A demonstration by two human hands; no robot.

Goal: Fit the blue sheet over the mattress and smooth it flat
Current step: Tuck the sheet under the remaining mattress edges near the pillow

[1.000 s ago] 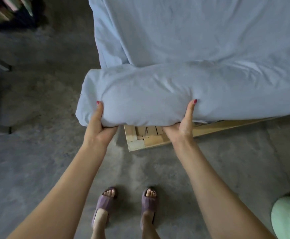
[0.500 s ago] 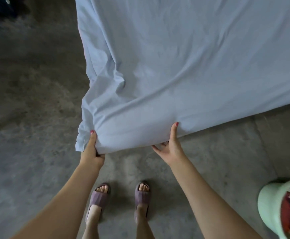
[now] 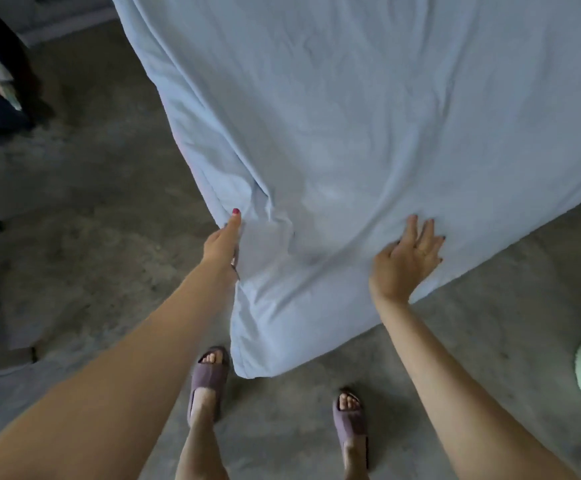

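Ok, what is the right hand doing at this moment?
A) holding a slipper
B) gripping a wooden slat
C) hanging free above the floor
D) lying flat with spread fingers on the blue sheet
D: the right hand lies palm down, fingers spread, on the blue sheet near its front edge.

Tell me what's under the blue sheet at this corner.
The blue sheet covers everything beneath it down to the floor; no mattress or frame shows. The right hand lies flat on top, and the left hand touches its side edge.
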